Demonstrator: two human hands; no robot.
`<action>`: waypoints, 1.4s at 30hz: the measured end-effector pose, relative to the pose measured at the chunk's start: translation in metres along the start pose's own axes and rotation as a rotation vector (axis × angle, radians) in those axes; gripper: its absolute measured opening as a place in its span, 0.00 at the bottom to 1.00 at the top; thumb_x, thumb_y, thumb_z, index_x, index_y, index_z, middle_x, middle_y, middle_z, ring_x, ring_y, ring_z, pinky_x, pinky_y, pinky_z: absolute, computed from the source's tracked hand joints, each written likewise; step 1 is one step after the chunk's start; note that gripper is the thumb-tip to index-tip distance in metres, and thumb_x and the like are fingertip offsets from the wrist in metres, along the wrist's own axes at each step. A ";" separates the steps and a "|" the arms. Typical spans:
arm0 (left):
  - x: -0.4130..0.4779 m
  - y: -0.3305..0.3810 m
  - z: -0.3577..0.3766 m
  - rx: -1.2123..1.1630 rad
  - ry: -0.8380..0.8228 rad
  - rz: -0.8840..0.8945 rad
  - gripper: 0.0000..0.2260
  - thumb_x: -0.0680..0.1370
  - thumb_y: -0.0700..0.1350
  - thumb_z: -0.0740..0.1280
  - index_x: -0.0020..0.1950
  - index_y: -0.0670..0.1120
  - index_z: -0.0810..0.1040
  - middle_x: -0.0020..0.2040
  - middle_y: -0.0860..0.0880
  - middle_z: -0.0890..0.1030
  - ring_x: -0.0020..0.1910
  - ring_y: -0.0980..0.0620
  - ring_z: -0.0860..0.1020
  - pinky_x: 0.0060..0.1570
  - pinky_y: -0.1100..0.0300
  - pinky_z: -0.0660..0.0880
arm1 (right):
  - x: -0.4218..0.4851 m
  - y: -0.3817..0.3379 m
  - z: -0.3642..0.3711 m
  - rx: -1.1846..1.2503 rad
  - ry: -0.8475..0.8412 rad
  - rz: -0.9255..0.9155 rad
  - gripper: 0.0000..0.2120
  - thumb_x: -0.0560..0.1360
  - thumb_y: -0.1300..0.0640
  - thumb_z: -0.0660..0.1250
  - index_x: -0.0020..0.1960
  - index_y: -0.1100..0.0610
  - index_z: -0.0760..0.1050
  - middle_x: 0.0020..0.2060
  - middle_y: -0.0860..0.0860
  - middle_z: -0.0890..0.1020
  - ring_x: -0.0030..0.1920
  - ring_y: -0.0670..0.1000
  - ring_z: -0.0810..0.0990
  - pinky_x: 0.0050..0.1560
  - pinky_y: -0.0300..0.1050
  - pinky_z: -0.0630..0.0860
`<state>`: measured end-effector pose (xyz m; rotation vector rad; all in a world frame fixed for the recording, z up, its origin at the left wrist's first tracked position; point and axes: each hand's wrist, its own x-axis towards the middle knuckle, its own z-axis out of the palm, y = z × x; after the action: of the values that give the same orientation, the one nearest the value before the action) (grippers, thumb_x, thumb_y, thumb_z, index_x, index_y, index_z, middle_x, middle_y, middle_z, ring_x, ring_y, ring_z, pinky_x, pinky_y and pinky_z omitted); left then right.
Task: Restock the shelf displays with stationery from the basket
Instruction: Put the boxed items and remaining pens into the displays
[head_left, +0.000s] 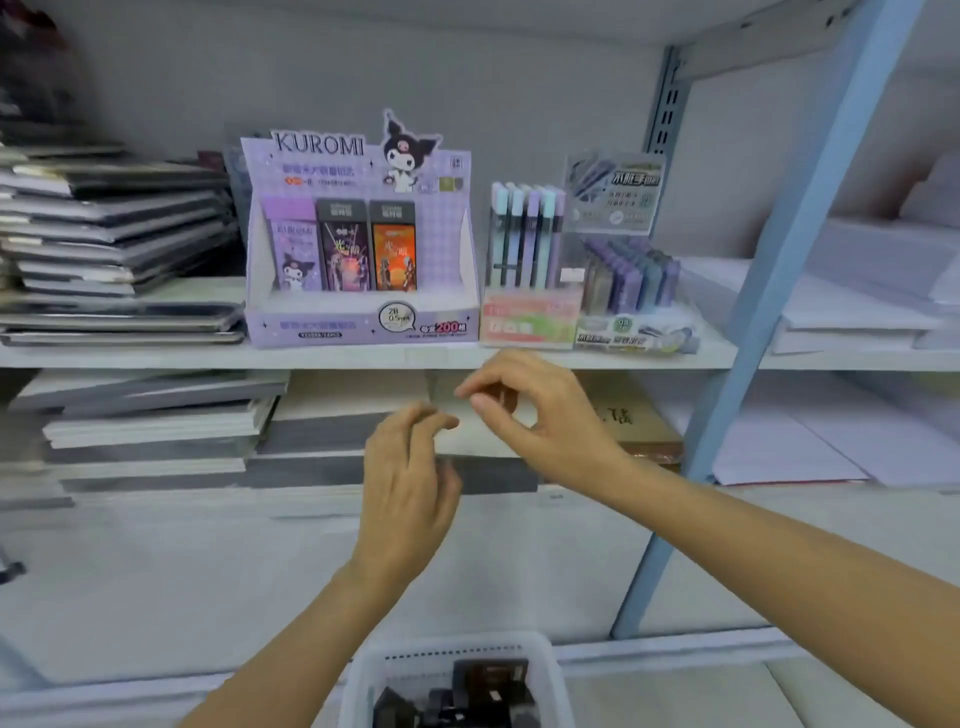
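Observation:
A purple Kuromi display box (358, 317) stands on the shelf (208, 357) with three lead cases in its left half; its right half has none. Beside it stand a pink box of pastel pens (527, 317) and a clear stand of small purple cases (631, 280). Just below the shelf edge my left hand (408, 493) and my right hand (540, 415) hover with loosely curled fingers, holding nothing. At the bottom edge sits a white basket (363, 670) with dark stationery packs inside.
Stacks of dark notebooks (114, 228) fill the left of the shelf, and more books and paper lie on the shelf below (156, 431). A blue upright post (769, 291) stands to the right, with white paper stacks (857, 312) beyond it.

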<state>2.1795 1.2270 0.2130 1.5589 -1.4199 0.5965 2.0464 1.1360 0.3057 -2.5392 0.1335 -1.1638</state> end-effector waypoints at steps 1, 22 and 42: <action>-0.024 -0.009 0.004 -0.032 -0.036 -0.063 0.20 0.71 0.32 0.66 0.62 0.42 0.70 0.61 0.43 0.71 0.60 0.47 0.70 0.63 0.62 0.62 | -0.016 0.002 0.019 0.037 -0.095 0.037 0.04 0.77 0.62 0.66 0.50 0.58 0.80 0.42 0.48 0.79 0.41 0.44 0.75 0.42 0.39 0.73; -0.331 -0.083 0.033 0.167 -1.055 -0.653 0.22 0.82 0.44 0.60 0.76 0.45 0.63 0.79 0.45 0.55 0.78 0.47 0.43 0.74 0.50 0.59 | -0.350 0.110 0.239 -0.112 -1.384 0.825 0.13 0.77 0.51 0.66 0.58 0.58 0.74 0.54 0.57 0.79 0.53 0.56 0.77 0.51 0.45 0.73; -0.290 -0.049 0.071 -0.920 -0.413 -1.739 0.14 0.82 0.50 0.59 0.59 0.41 0.77 0.54 0.41 0.81 0.53 0.44 0.81 0.50 0.49 0.80 | -0.278 0.076 0.242 0.742 -0.896 1.146 0.07 0.78 0.52 0.67 0.45 0.48 0.83 0.32 0.43 0.81 0.33 0.38 0.77 0.38 0.33 0.73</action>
<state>2.1471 1.3091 -0.0761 1.4693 -0.0468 -1.2620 2.0492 1.1928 -0.0661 -1.5852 0.6497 0.3394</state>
